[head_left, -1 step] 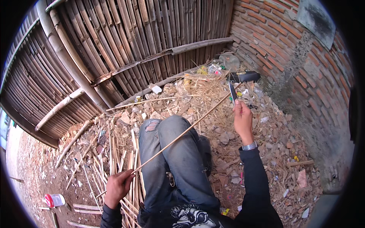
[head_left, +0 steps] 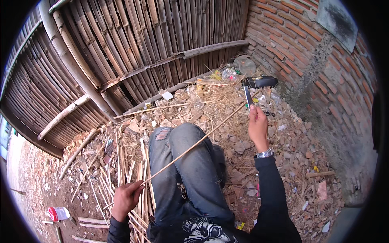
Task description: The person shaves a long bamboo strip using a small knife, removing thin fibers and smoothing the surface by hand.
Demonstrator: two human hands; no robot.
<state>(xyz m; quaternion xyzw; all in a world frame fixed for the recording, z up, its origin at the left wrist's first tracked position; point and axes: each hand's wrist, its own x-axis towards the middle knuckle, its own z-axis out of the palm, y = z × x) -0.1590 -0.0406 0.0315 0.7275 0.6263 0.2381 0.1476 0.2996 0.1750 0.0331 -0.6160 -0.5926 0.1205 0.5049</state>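
My left hand (head_left: 126, 198) is closed around the near end of a thin bamboo strip (head_left: 195, 144). The strip slants up and right across my jeans-clad knees. At its far end it reaches the blade of a knife (head_left: 248, 97), which my right hand (head_left: 258, 125) grips with the blade pointing up and away. Blade and strip look to cross or touch there; I cannot tell which. The knife's handle is hidden inside my fingers. Beside my left leg lies a loose pile of split bamboo strips (head_left: 120, 160).
Rubble, straw and litter cover the ground (head_left: 239, 160). A bamboo slat wall (head_left: 162, 36) stands in front, a brick wall (head_left: 324, 77) on the right. A black case-like object (head_left: 261, 82) lies near the corner. At lower left is a clear tub with a red lid (head_left: 60, 213).
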